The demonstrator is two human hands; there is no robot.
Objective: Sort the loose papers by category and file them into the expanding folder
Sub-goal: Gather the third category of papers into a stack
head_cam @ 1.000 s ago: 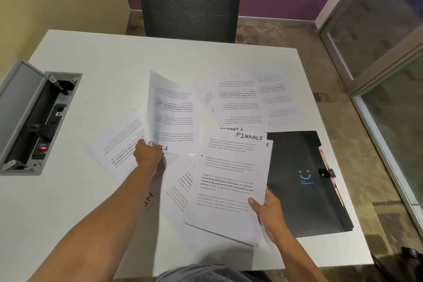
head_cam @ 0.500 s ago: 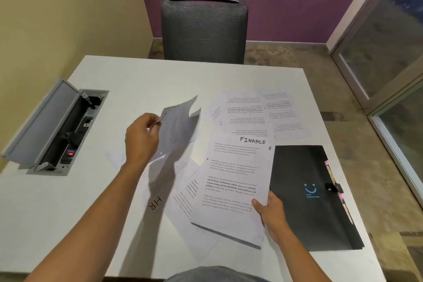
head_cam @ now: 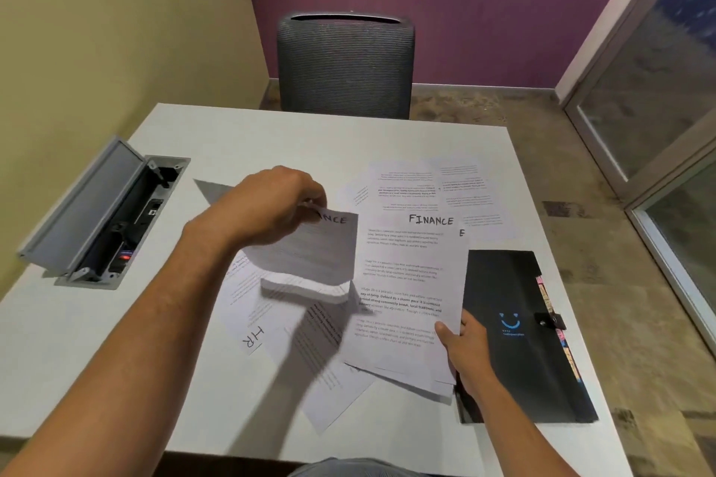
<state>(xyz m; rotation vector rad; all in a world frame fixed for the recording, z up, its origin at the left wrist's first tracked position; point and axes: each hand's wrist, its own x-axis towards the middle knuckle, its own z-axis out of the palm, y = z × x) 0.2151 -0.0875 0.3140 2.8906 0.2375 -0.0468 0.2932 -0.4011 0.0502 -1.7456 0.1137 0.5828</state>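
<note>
My left hand has its grip pinched on the top edge of a curling sheet headed with the tail of "FINANCE", lifted off the table. Just right of that grip, my right hand has its grip clamped on the lower right corner of a FINANCE stack, thumb on top. The black expanding folder lies flat, clasped, right beside and partly under that hand. Below my left grip an HR page lies among loose papers; more pages lie beyond the stack.
</note>
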